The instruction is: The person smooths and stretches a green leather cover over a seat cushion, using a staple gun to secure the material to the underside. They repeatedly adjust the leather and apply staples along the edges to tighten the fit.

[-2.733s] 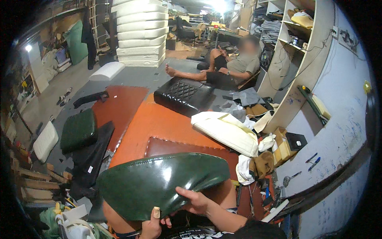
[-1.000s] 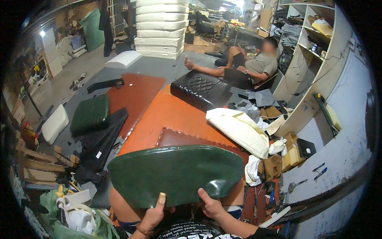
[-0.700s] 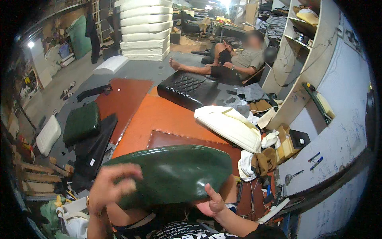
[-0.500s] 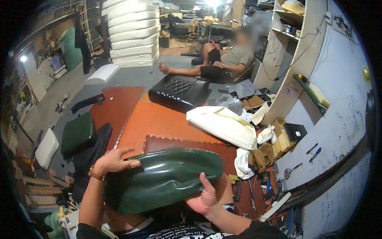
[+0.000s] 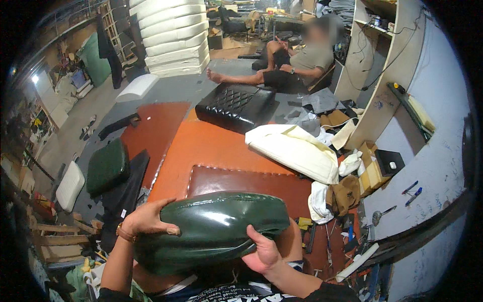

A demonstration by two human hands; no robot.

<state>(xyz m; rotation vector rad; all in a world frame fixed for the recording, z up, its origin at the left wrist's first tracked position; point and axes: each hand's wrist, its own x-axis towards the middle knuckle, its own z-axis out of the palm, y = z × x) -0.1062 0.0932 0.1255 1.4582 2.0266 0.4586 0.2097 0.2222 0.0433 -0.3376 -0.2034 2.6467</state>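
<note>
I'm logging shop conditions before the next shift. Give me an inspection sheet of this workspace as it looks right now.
Surface: orange sheet on the floor, dark brown padded panel lying on it.
Job's things: glossy green cushion held up in both hands.
Clutter: black quilted cushion, cream cushion, second green cushion, small tools at right.
Hands: left hand grips the cushion's left end from above; right hand holds its lower right edge.
Cables: wires hang across the shelving.
Surroundings: stacked white foam slabs; a person sits on the floor.
</note>
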